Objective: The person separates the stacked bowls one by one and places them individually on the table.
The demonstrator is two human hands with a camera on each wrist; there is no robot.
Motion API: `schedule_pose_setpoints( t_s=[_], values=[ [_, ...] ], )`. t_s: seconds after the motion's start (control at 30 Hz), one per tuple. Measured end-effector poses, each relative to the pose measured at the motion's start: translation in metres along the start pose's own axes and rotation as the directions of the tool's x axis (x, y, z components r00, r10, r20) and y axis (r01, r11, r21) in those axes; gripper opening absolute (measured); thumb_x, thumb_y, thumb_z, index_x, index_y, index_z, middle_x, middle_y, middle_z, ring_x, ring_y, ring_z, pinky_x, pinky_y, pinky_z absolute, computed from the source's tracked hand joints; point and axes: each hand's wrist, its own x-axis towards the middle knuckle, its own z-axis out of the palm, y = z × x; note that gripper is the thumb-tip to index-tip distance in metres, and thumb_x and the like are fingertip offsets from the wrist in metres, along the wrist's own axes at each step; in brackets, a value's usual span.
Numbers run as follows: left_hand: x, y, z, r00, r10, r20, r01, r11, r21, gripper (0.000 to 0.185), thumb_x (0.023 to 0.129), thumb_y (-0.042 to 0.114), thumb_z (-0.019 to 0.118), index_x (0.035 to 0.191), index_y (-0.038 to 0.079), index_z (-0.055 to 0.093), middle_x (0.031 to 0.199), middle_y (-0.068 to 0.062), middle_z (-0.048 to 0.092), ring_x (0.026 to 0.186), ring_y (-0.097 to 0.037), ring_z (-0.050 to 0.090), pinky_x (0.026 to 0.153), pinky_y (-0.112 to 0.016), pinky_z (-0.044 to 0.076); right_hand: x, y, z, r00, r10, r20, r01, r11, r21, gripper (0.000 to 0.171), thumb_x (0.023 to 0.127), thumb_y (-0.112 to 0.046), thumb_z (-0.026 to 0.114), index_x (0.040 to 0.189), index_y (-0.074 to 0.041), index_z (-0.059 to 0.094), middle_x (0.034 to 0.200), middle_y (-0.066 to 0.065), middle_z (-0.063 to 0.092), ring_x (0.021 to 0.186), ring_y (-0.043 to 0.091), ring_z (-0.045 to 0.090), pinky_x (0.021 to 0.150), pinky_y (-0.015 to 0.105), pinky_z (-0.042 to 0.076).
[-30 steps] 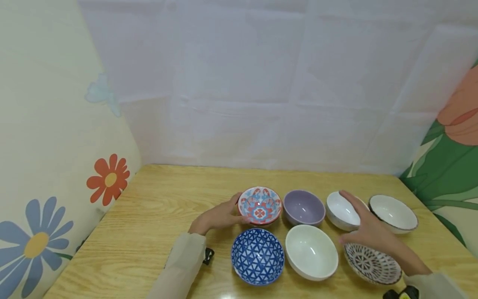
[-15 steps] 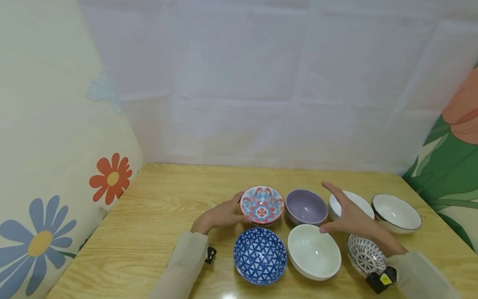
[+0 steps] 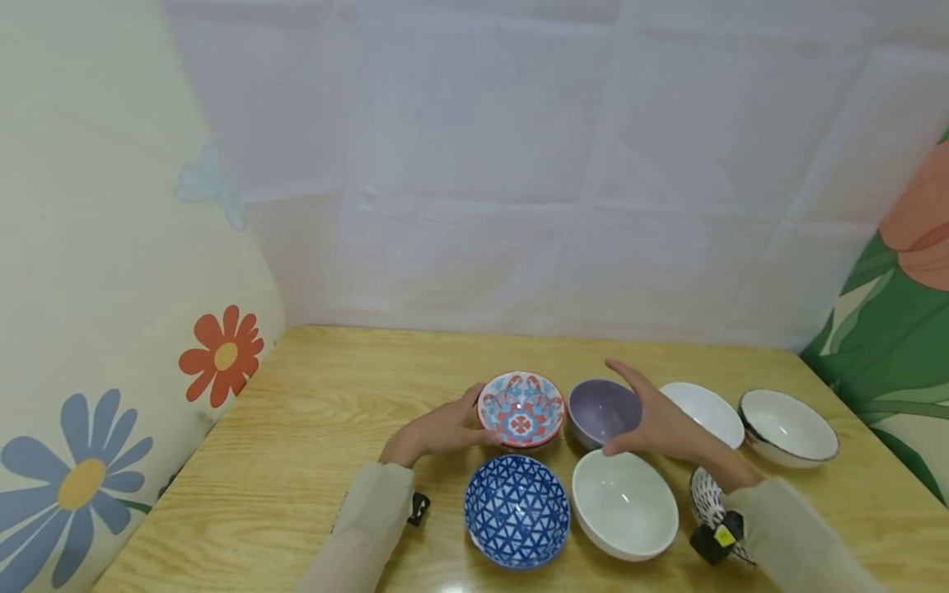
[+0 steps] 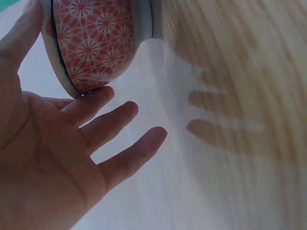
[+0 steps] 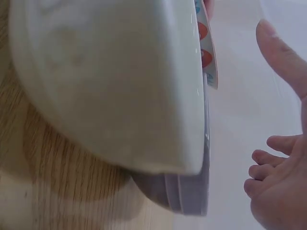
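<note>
My left hand rests against the left side of a bowl patterned in red and blue. Its thumb lies at the near rim. In the left wrist view a fingertip touches the rim of this bowl, whose outside is red with white flowers; the other fingers spread straight. My right hand hovers, thumb and index apart, over the right side of a purple bowl and the far rim of a cream bowl. Nothing is held in the right hand, seen beside the cream bowl in the right wrist view.
A blue-and-white triangle-patterned bowl stands in the near row. Behind the right forearm are a white bowl and, farther right, a dark-rimmed white bowl. The right wrist partly hides a black-and-white patterned bowl. A wooden table carries everything.
My right hand has moved left, from over the white bowl to beside the purple and cream bowls. The left hand stays at the red-and-blue bowl.
</note>
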Motion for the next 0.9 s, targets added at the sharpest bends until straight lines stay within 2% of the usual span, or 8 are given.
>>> schedule_pose_setpoints(
  t_s=[0.23,0.37,0.53,0.67,0.9],
  values=[
    [0.000,-0.002,0.001,1.000,0.000,0.002,0.000,1.000,0.007,0.085,0.087,0.042,0.067,0.151,0.013,0.019,0.153,-0.016,0.032,0.138,-0.037,0.035,0.111,-0.055,0.030,0.012,-0.004,0.012,1.000,-0.023,0.016,0.023,0.999,0.037,0.115,0.061,-0.022,0.090,0.149,-0.001,0.020,0.151,0.029,0.024,0.135,0.052,0.027,0.102,0.069,0.030],
    [0.000,-0.002,0.002,1.000,-0.011,0.007,0.011,1.000,0.008,0.091,0.087,0.043,0.066,0.153,0.010,0.014,0.155,-0.016,0.027,0.140,-0.037,0.031,0.113,-0.053,0.028,0.014,-0.005,0.013,0.999,-0.022,0.024,0.021,0.999,0.034,0.116,0.060,-0.021,0.091,0.149,0.000,0.020,0.150,0.029,0.025,0.134,0.052,0.029,0.102,0.068,0.031],
    [-0.002,0.000,0.002,0.998,-0.061,0.015,0.061,0.998,0.025,0.100,0.086,0.049,0.065,0.154,0.008,0.005,0.158,-0.015,0.018,0.143,-0.036,0.026,0.114,-0.052,0.026,0.014,-0.010,0.008,0.999,0.037,0.039,-0.036,0.999,-0.011,0.119,0.060,-0.029,0.091,0.151,-0.003,0.019,0.153,0.028,0.022,0.135,0.052,0.027,0.103,0.068,0.030],
    [-0.003,0.000,0.001,0.997,-0.072,0.009,0.072,0.997,0.035,0.101,0.085,0.051,0.065,0.154,0.011,0.004,0.158,-0.014,0.018,0.143,-0.036,0.026,0.114,-0.051,0.027,0.019,-0.015,0.004,0.996,0.079,0.046,-0.079,0.997,-0.005,0.119,0.060,-0.029,0.091,0.151,-0.007,0.018,0.154,0.027,0.020,0.136,0.052,0.024,0.103,0.069,0.028],
    [-0.002,0.001,0.000,0.998,-0.057,0.019,0.057,0.998,0.037,0.100,0.086,0.051,0.064,0.154,0.011,0.003,0.159,-0.013,0.016,0.143,-0.035,0.024,0.115,-0.051,0.026,0.026,-0.020,0.004,0.998,0.011,0.061,-0.010,1.000,-0.023,0.117,0.061,-0.028,0.090,0.150,-0.002,0.019,0.152,0.029,0.021,0.135,0.053,0.027,0.102,0.069,0.030]
  ],
)
